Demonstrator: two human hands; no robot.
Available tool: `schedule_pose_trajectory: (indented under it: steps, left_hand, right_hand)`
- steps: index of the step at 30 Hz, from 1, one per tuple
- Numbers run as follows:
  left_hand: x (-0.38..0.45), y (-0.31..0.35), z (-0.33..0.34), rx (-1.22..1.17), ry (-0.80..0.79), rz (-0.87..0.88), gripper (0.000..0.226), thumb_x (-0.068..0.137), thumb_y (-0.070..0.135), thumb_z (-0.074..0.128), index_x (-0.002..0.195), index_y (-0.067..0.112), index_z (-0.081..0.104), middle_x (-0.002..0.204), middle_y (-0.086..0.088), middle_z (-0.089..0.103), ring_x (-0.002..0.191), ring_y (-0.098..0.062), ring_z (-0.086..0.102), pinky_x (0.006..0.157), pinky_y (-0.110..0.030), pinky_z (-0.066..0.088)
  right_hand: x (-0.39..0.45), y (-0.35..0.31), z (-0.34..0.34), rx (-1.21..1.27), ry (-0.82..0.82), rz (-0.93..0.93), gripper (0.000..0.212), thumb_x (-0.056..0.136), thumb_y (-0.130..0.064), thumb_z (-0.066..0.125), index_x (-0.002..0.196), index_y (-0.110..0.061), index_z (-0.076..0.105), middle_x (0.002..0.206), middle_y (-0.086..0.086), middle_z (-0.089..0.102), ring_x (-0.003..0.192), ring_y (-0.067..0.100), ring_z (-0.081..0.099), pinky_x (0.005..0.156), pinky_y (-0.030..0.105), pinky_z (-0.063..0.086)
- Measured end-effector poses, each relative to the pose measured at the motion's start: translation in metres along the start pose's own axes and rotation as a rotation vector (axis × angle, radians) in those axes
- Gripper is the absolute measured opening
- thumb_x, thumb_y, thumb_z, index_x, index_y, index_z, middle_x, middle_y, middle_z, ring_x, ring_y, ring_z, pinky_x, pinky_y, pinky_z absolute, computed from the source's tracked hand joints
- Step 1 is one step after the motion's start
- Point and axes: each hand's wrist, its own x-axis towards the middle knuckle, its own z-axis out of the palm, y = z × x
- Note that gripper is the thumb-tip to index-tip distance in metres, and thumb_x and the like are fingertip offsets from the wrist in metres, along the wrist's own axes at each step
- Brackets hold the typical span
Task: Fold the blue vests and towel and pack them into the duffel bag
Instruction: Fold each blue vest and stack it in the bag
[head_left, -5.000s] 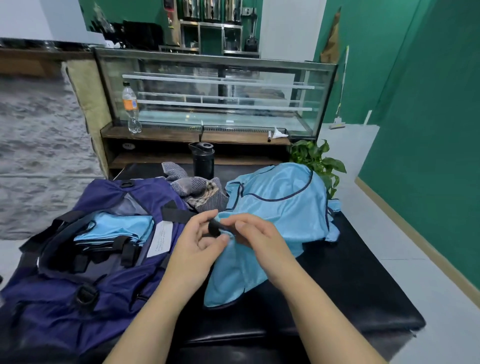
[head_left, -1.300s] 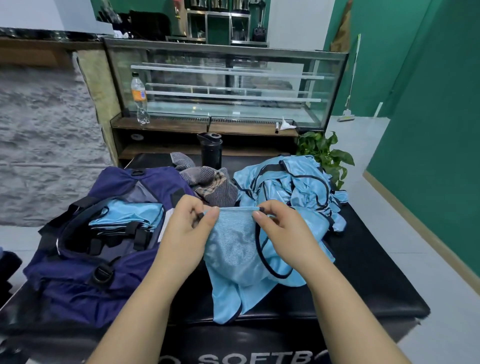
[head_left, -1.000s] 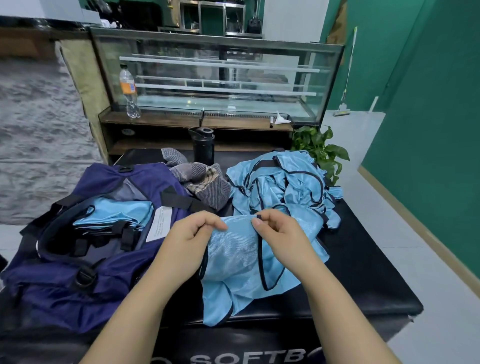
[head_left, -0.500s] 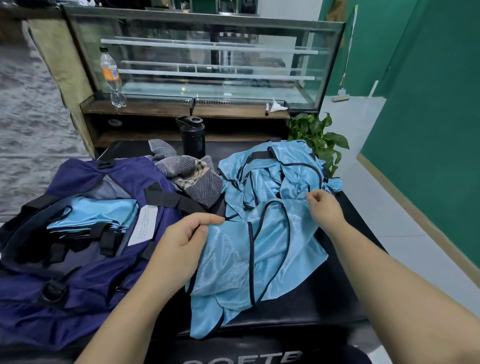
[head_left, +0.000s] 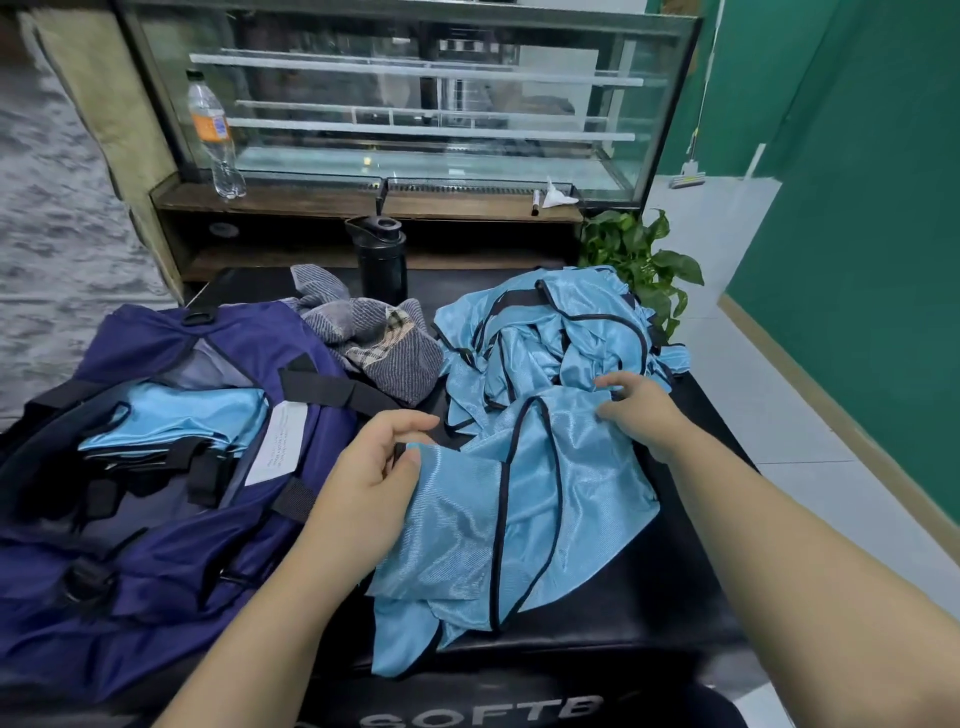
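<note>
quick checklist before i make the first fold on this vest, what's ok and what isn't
1. Left hand pinches the near corner of the light blue mesh vest: ok.
2. Right hand has a firm hold on the vest's far edge: cannot tell.
3. Vest lies flat: not ok, wrinkled, lower edge hangs over the black padded bench.
4. Vest clear of the heap of unfolded blue vests: not ok, they touch.
5. Navy duffel bag open: ok, folded blue vests inside.
</note>
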Motion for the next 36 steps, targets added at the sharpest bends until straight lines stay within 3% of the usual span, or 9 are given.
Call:
schedule_pose_trajectory:
  steps: [6,9,13,16,18,21,24,32,36]
  left_hand:
    - [-0.006,0.008,0.007,-0.090,-0.005,-0.016,0.024,0.098,0.007,0.046,0.104,0.027,0.057,0.081,0.006,0.070,0.074,-0.008,0.061,0.073,-0.023,0.047]
    - [-0.007,0.013,0.012,-0.085,-0.010,-0.013,0.018,0.096,0.011,0.051,0.102,0.027,0.058,0.078,0.007,0.071,0.067,-0.006,0.057,0.069,-0.018,0.044]
    - [-0.006,0.019,0.020,-0.139,-0.064,-0.058,0.022,0.093,0.009,0.057,0.105,0.028,0.058,0.097,0.001,0.072,0.092,-0.011,0.063,0.084,-0.019,0.048]
    - [-0.006,0.024,0.026,-0.160,-0.138,-0.028,0.040,0.093,0.006,0.057,0.111,0.042,0.054,0.110,0.001,0.068,0.104,-0.011,0.064,0.095,-0.032,0.049]
    - [-0.008,0.029,0.031,-0.205,-0.164,-0.008,0.046,0.094,0.003,0.055,0.112,0.045,0.053,0.104,-0.001,0.071,0.098,-0.013,0.067,0.090,-0.034,0.053]
    - [-0.011,0.038,0.035,-0.226,-0.120,0.027,0.038,0.094,0.001,0.053,0.104,0.037,0.060,0.094,-0.007,0.072,0.090,-0.020,0.067,0.083,-0.034,0.052]
    - [-0.013,0.043,0.033,-0.200,-0.018,0.054,0.033,0.092,0.002,0.056,0.089,0.033,0.067,0.091,-0.001,0.069,0.089,-0.012,0.063,0.083,-0.025,0.050]
    - [-0.023,0.054,0.020,-0.135,0.067,0.104,0.024,0.093,0.007,0.056,0.089,0.029,0.065,0.086,0.008,0.067,0.077,0.003,0.060,0.072,-0.012,0.046]
    - [-0.025,0.054,0.018,-0.135,0.097,0.120,0.024,0.093,0.009,0.057,0.090,0.031,0.067,0.090,0.003,0.070,0.085,-0.009,0.064,0.081,-0.026,0.050]
  right_hand:
    - [-0.040,-0.021,-0.002,-0.028,0.067,-0.221,0.023,0.090,-0.010,0.063,0.111,-0.016,0.068,0.072,0.001,0.048,0.059,0.012,0.044,0.047,0.012,0.035]
    - [-0.069,-0.035,-0.004,0.027,0.059,-0.302,0.023,0.090,-0.016,0.064,0.113,-0.020,0.067,0.071,0.011,0.049,0.059,0.018,0.049,0.049,0.020,0.040]
    - [-0.099,-0.049,-0.005,0.202,-0.020,-0.368,0.023,0.090,-0.016,0.065,0.112,-0.023,0.066,0.061,0.000,0.031,0.043,0.005,0.027,0.045,0.014,0.026]
    - [-0.119,-0.057,-0.007,0.298,-0.097,-0.401,0.021,0.089,-0.016,0.067,0.107,-0.028,0.067,0.071,0.008,0.034,0.063,0.019,0.036,0.064,0.025,0.033]
    - [-0.129,-0.060,-0.009,0.354,-0.138,-0.416,0.021,0.088,-0.015,0.067,0.103,-0.030,0.069,0.076,0.007,0.040,0.074,0.021,0.038,0.072,0.031,0.033]
    - [-0.140,-0.063,-0.010,0.359,-0.150,-0.434,0.022,0.087,-0.015,0.069,0.099,-0.034,0.070,0.079,0.007,0.047,0.075,0.019,0.043,0.074,0.029,0.038]
    - [-0.148,-0.062,-0.013,0.264,-0.100,-0.449,0.027,0.085,-0.017,0.071,0.107,-0.032,0.066,0.082,0.000,0.056,0.070,0.011,0.051,0.071,0.023,0.043]
    - [-0.174,-0.055,-0.010,0.081,-0.139,-0.302,0.045,0.081,-0.043,0.071,0.120,-0.029,0.052,0.076,-0.004,0.062,0.071,0.007,0.062,0.074,0.024,0.046]
    - [-0.182,-0.047,0.001,0.080,-0.183,-0.221,0.047,0.083,-0.050,0.065,0.121,-0.028,0.049,0.070,-0.005,0.066,0.080,0.009,0.070,0.085,0.032,0.049]
